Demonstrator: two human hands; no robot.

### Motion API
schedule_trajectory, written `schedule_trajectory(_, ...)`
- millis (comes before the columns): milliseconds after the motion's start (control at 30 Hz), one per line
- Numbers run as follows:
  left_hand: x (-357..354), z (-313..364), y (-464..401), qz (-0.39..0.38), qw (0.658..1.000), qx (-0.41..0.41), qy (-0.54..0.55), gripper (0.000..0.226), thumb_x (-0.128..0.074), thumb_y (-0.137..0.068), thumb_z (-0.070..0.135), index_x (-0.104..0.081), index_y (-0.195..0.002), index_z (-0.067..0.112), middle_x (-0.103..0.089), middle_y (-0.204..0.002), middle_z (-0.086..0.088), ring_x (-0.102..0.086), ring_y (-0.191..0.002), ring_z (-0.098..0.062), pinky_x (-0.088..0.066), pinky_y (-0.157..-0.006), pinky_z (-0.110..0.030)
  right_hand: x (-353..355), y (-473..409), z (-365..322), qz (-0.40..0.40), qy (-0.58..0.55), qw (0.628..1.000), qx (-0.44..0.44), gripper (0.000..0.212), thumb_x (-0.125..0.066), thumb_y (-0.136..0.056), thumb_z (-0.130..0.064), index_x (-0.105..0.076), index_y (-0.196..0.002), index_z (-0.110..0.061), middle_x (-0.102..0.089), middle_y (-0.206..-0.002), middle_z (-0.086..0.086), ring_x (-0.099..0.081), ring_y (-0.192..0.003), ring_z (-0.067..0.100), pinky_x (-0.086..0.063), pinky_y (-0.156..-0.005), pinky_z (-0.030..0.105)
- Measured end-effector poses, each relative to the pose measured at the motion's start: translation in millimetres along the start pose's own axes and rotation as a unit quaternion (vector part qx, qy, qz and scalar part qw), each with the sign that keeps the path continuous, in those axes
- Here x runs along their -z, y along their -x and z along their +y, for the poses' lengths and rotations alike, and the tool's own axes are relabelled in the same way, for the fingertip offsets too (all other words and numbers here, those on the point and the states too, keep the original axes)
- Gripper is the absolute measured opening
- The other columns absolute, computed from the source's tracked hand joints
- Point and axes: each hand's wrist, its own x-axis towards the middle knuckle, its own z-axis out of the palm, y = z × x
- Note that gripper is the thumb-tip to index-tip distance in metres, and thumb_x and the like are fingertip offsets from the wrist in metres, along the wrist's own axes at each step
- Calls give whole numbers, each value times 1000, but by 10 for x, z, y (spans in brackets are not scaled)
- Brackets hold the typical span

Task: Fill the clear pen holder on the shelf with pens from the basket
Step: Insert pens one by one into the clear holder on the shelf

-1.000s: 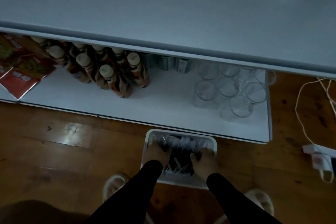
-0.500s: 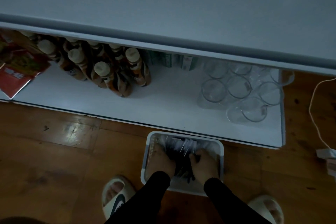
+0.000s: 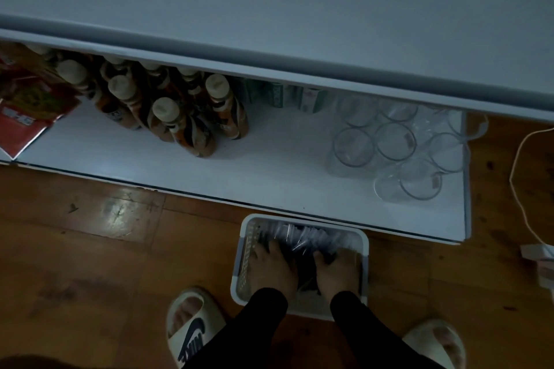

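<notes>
Slippers (image 3: 195,329) at bottom of frame, 2 of them, either side of the black sleeves (image 3: 263,311). Just past those, both hands are down in the white basket (image 3: 364,252) on the wood floor (image 3: 90,249). Left hand (image 3: 271,268) lies on the pens (image 3: 302,241) at the basket's left side, fingers spread and fairly flat; I read it as resting or raking, not gripping. Right hand (image 3: 337,271) is at the right side, fingers bent into the pile; whether they have pinched a pen I can't tell, too dark. Pens look like a dark bundle with pale ends, long axes roughly front to back, running away from the fingers toward the shelf (image 3: 269,171). Beyond the basket is the low white shelf: bottles (image 3: 180,117) left of centre, red packets (image 3: 27,117) far left, small cartons (image 3: 299,97) at the back. Clear pen holder (image 3: 419,178), nearest of a cluster of clear cups at the shelf's right end, looks unfilled. Key relation: holder sits up and right of the basket, so right hand is nearer; my call is a lift, then tip pens upright to drop in. Task looks barely started.
</notes>
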Motion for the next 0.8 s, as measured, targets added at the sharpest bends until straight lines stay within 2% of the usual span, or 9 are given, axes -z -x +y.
schedule_trajectory(167,23,-41,-140,-11,996,16,86,52,-51,-90,39,-35,-133,13,-48,-131,-15,-55,-111,-29,-49,-91,-39,-12,-37,86,-35,-43,998,1,33,-61,-91,-38,-63,-107,-9,-66,-103,8,-64,-92,24,-51,-78,31)
schedule_trajectory(267,7,-9,-165,-22,993,11,120,45,-52,-91,38,-42,-124,10,-55,-122,-14,-60,-102,-29,-51,-86,-39,-8,-26,113,-37,-87,995,-1,23,-62,-91,-35,-66,-96,-13,-67,-94,4,-65,-88,21,-55,-84,40)
schedule_trajectory(433,-39,40,-104,-33,985,-12,168,42,-53,-90,43,-45,-118,12,-51,-118,-12,-58,-102,-30,-50,-87,-40,65,67,54,-97,-122,987,29,13,-58,-96,-36,-65,-87,-30,-69,-92,-5,-65,-84,10,-54,-81,32)
schedule_trajectory(533,-53,-5,-97,-57,975,-22,215,49,-60,-83,39,-43,-122,16,-48,-121,-9,-57,-103,-27,-51,-88,-40,84,92,33,-128,-130,983,33,10,-56,-96,-40,-60,-96,-31,-65,-98,-6,-62,-89,9,-50,-80,26)
schedule_trajectory(600,-70,-51,-107,-71,966,-19,249,57,-67,-73,36,-42,-121,18,-52,-120,-7,-57,-104,-25,-52,-88,-40,80,71,65,-145,-133,980,27,23,-55,-96,-43,-59,-112,-28,-64,-107,-4,-62,-97,13,-51,-87,30)
schedule_trajectory(700,-65,-61,-131,-102,957,-7,270,68,-74,-69,33,-39,-125,17,-56,-119,-6,-58,-106,-23,-52,-88,-37,121,85,54,-173,-154,972,31,30,-57,-95,-41,-59,-118,-21,-65,-112,-3,-63,-100,14,-53,-86,29)
schedule_trajectory(800,-77,-73,-186,-119,948,3,294,76,-78,-67,34,-39,-129,15,-60,-119,-3,-59,-104,-20,-51,-87,-33,114,83,53,-185,-138,972,41,50,-58,-92,-50,-57,-131,-19,-61,-127,-3,-59,-115,17,-50,-99,36)
